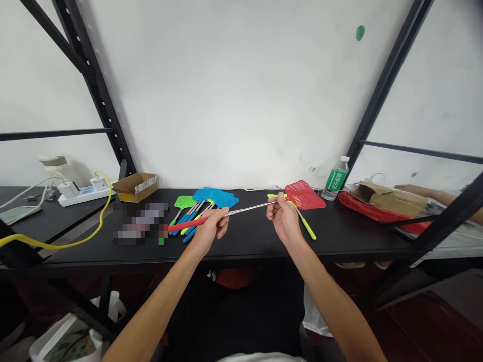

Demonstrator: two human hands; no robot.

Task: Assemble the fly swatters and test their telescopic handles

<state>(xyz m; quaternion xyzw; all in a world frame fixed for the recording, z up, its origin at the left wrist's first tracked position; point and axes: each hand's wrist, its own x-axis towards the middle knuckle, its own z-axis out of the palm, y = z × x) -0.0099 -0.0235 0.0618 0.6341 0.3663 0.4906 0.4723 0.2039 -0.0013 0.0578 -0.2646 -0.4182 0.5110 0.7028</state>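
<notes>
Item one: a long fly swatter [247, 208] with a red grip, a slim silver metal rod and a red perforated plastic head, held slantwise above the bench [245, 244]. Left hand [211, 229]: I have its fingers wrapped round the swatter where grip meets rod. Right hand [283, 216]: fingers pinching the rod near the head. Two red heads [311, 198] seem to overlap there; I cannot tell which one is mine.

Status, by my judgement: rod extended, handling under way, swatter not yet laid down.

Beside the right hand: one swatter with a lime-yellow handle [308, 229], on the bench. Left of centre: a heap of blue perforated swatters [208, 194] and a green perforated swatter [183, 201]; whether finished or waiting, I cannot tell.

Outlying: an open brown cardboard box [136, 188], left; a clear green-labelled plastic bottle [335, 179], right.
</notes>
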